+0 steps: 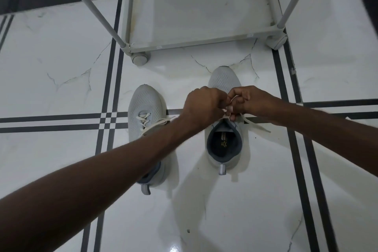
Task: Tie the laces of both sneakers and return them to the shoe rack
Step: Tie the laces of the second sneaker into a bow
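Observation:
Two light grey sneakers stand side by side on the floor, toes pointing away from me. Over the right sneaker (224,80) my left hand (202,106) and my right hand (248,99) meet above the tongue, each pinching its white laces (253,124); one loose end trails to the right. The left sneaker (144,104) has white laces (144,119) lying loose across it, and my left forearm crosses over its heel. The grey shoe rack (184,44) on wheels stands just beyond the sneakers, its bottom shelf bare.
White marble floor tiles (61,67) with black stripe borders run all around. The rack's slanted poles (90,6) rise to the left and right. A dark band runs along the wall base at the top left.

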The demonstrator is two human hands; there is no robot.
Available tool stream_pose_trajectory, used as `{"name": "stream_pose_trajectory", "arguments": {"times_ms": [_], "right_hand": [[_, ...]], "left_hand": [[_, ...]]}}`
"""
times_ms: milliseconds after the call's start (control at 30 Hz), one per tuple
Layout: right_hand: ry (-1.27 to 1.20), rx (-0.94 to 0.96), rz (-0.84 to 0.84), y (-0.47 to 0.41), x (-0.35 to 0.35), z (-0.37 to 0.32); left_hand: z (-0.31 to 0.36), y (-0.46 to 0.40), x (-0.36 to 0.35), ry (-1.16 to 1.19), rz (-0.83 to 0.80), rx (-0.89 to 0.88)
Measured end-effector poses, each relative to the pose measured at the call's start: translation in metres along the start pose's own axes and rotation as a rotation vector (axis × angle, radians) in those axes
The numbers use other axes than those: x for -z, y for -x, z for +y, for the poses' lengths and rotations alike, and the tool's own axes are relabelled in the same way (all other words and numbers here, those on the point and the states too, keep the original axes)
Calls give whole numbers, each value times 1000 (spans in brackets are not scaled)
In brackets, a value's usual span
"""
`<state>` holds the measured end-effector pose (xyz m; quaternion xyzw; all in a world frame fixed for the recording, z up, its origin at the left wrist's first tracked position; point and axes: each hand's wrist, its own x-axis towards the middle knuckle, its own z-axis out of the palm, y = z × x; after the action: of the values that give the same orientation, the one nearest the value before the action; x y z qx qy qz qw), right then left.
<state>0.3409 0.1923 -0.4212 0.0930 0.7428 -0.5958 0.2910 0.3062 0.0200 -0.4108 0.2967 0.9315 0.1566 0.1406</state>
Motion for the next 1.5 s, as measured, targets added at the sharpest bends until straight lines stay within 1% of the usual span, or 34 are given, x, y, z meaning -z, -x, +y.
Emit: {"name": "stream_pose_trajectory", "arguments": {"times_ms": [67,133,233,300,367,433,467,533,567,600,667,700,767,867,967,1067,1167,1233,1267,1333,1400,1500], "right_hand": [[52,-12,-5,-3,3,-2],[105,-28,-1,-6,7,-4],[70,-68,-25,-6,12,-7],[32,-84,-70,-4,14,-8],[42,-92,-71,-4,14,-7],[12,-93,-71,-2,11,-4],[-44,-96,-59,0,9,-3],[-121,-77,30,4,3,-1],[-57,-20,105,4,1,0],[124,75,186,3,0,1],[566,279,278,1,-1,5],[694,353,287,1,-2,7],[811,450,265,2,-4,11],[910,487,229,4,3,17],[992,501,193,2,4,21],[1023,524,156,0,3,24],[1122,417,123,2,19,37],[1175,328,121,7,27,52],[1195,315,133,7,27,56],[1210,301,105,5,21,59],[1218,286,90,3,18,56],[1234,281,109,5,18,50]], "left_hand": [[9,3,-7,-104,56,-18],[14,4,-9,-126,113,-29],[16,5,-13,-56,206,0],[15,5,-17,15,237,33],[12,6,-20,96,265,46],[9,7,-22,126,277,27],[8,8,-23,138,277,15],[5,9,-23,215,288,25],[3,10,-23,262,298,53],[1,11,-22,294,297,86],[-2,12,-20,279,251,133],[-2,13,-19,228,226,137],[2,18,-15,97,198,100],[5,25,-11,-30,122,20],[8,24,-7,-228,5,43],[17,25,-5,-385,-39,-4],[0,35,-3,-479,-74,-21],[-17,47,-7,-500,-97,-6],[-22,50,-8,-484,-104,-5],[-26,54,-10,-441,-155,13],[-27,50,-12,-419,-169,16],[-28,48,-14,-417,-129,18]]}}
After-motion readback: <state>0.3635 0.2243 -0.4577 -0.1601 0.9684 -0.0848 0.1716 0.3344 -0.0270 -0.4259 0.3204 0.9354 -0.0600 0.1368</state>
